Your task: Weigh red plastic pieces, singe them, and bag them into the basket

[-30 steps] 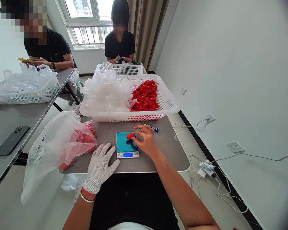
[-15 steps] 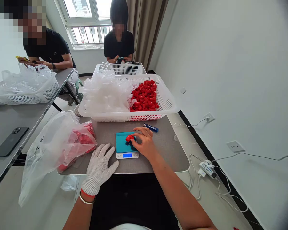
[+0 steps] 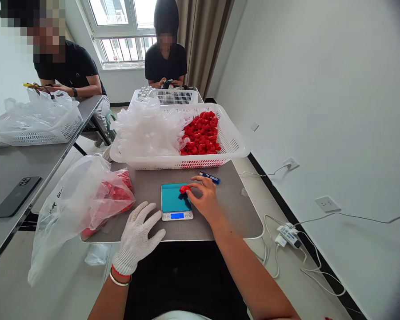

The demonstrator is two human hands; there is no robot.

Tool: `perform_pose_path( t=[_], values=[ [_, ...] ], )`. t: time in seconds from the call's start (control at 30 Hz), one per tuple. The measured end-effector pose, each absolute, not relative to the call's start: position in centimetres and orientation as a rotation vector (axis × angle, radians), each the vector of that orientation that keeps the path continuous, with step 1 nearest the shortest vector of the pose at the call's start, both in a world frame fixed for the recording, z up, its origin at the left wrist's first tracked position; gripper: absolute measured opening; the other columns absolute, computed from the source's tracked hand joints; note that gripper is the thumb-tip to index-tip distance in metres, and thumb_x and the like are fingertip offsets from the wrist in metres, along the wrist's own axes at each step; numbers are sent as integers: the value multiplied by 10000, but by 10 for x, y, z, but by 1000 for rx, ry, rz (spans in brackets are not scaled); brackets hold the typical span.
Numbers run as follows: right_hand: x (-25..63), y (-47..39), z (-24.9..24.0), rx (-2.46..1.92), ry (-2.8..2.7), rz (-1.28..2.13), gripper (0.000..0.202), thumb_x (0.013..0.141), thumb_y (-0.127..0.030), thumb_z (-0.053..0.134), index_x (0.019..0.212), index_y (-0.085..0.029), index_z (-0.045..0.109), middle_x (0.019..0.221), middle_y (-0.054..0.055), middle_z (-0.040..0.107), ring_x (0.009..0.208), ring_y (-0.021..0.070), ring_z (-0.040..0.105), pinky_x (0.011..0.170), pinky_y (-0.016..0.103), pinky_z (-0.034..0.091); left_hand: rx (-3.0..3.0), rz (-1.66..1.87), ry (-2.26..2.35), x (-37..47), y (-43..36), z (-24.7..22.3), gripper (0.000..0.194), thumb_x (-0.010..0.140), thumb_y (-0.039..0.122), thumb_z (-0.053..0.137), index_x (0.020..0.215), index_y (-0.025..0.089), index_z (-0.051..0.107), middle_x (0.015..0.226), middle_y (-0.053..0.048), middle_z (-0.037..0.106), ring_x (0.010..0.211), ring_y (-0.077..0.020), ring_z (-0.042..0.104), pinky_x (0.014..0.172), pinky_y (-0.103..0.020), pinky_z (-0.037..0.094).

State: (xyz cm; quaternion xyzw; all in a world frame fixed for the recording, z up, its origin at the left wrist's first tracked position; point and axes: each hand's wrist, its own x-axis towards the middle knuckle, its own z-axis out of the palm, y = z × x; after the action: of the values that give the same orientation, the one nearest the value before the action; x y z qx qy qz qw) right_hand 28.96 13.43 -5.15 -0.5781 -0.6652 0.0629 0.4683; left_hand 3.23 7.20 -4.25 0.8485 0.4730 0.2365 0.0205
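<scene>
Between the thumb and fingers of my right hand [image 3: 205, 195] is a small curved red plastic piece [image 3: 184, 189], held over the right part of a small digital scale [image 3: 170, 200]. The scale has a teal top and a lit blue display, whose digits are too small to read surely. My left hand [image 3: 138, 240], in a white knitted glove, lies flat with fingers spread on the table just left of the scale. Beside it lies a clear plastic bag [image 3: 70, 209] with red pieces inside. A dark blue marker-like stick [image 3: 209, 178] lies behind my right hand.
A white basket [image 3: 233, 144] with clear bags and many red pieces [image 3: 202, 133] stands at the table's back. On the left table are another basket [image 3: 58, 133] and a phone [image 3: 16, 197]. Two people sit beyond. Cables and a power strip [image 3: 289, 234] lie on the right floor.
My right hand has moved slightly right and up with the red piece, from the scale's middle toward its right edge. The display digits have changed. My left hand stays nearly still.
</scene>
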Motion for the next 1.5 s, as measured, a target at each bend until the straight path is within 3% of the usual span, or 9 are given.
perform_pose_path(
  t=[0.2,0.43,0.73,0.93,1.03,1.13,1.33,1.5],
  values=[
    [302,132,-55,-1413,-1477,186,151,863,-354,623,863,-239,721,1062,73,659,1067,263,587,986,466,413,2708,881,1371,76,56,-30,425,789,414,715,1206,339,667,1519,-67,415,1438,-412,284,1146,-633,289],
    [303,133,-59,-1399,-1432,184,122,852,-334,640,852,-240,717,1039,68,656,1057,257,586,989,470,412,2738,899,1390,122,56,-47,474,788,496,703,1210,281,674,1577,-113,331,1465,-451,194,1159,-672,200],
    [301,130,-57,-1391,-1436,226,107,851,-317,651,861,-239,724,1057,64,658,1063,253,582,997,467,413,2694,816,1469,128,57,-44,412,800,484,690,1151,269,707,1585,-83,337,1465,-466,180,1160,-676,196],
    [301,130,-57,-1376,-1428,213,116,855,-327,647,859,-237,720,1047,71,657,1058,258,579,983,472,425,2794,845,1370,118,52,-51,509,786,499,700,1262,327,641,1537,-62,410,1472,-447,161,1156,-690,195],
    [301,130,-57,-1385,-1415,213,126,858,-338,642,855,-239,720,1045,70,656,1059,260,573,973,472,434,2739,1069,1376,98,53,-53,517,780,428,720,1280,348,610,1526,-65,400,1471,-423,186,1145,-674,252],
    [301,130,-58,-1385,-1401,222,134,857,-347,648,864,-233,719,1037,76,651,1049,261,571,959,470,444,2451,1188,1643,73,60,-48,503,837,296,658,1329,259,555,1508,-114,400,1465,-384,240,1140,-622,326],
    [301,131,-60,-1405,-1420,224,122,858,-340,652,871,-234,712,1049,76,646,1057,265,564,956,476,443,2208,922,1708,49,74,-41,428,899,314,592,1317,229,550,1405,-85,533,1328,-275,484,1101,-467,450],
    [292,130,-60,-1421,-1499,197,99,853,-323,657,860,-243,715,1045,68,650,1056,265,569,963,482,417,2410,790,1703,55,75,-49,457,865,357,627,1294,210,576,1351,-105,584,1309,-315,499,1086,-494,447]
  ],
)
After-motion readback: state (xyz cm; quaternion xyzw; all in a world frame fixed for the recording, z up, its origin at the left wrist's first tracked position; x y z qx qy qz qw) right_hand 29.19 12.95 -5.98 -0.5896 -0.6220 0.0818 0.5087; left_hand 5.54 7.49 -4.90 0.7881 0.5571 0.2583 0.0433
